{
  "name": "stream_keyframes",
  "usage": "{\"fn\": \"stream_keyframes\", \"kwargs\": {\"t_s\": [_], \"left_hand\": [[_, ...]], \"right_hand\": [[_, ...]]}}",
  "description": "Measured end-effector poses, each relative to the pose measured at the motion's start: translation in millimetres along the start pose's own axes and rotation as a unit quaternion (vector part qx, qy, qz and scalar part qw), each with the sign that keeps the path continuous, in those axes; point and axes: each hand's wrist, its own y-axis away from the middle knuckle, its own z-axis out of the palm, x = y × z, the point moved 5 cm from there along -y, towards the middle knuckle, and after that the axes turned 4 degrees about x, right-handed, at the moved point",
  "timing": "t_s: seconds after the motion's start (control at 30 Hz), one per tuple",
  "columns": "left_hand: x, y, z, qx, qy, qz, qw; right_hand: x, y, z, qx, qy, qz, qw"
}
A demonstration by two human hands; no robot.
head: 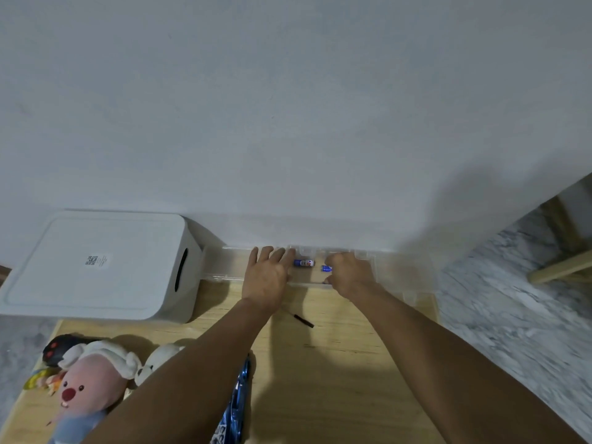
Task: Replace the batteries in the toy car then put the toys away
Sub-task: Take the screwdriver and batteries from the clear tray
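A white lidded storage bin (96, 267) stands on the wooden desk (336, 363), left of the left hand (266, 277), whose released fingers (272, 253) lie flat on a clear plastic organizer box (224, 264). The right hand (349, 275) has fingers clenched on one blue battery (326, 268); another battery (303, 263) lies between the hands. The blue toy car (235, 408) sits under the left forearm.
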Motion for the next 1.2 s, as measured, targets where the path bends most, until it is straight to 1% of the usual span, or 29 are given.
{"fn": "stream_keyframes", "kwargs": {"t_s": [0.17,0.27,0.4,0.8,1.0,1.2], "left_hand": [[-2,-2,-2,-0.020,0.013,-0.016,1.000],[-3,-4,-3,-0.023,0.027,-0.026,0.999],[-2,-4,-1,-0.043,0.033,-0.034,0.998],[2,-3,-3,-0.047,0.027,-0.052,0.997],[4,-3,-3,-0.062,0.014,-0.062,0.996],[8,-4,-1,-0.067,0.003,-0.067,0.995]], "right_hand": [[1,-7,0,-0.026,0.018,-0.007,0.999],[2,-10,-2,-0.026,0.023,-0.013,0.999],[2,-12,0,-0.037,-0.014,-0.006,0.999],[-3,-12,6,-0.135,0.050,-0.087,0.986],[-4,-12,6,-0.176,0.022,-0.094,0.980],[-1,-13,9,-0.207,-0.015,-0.082,0.975]]}}
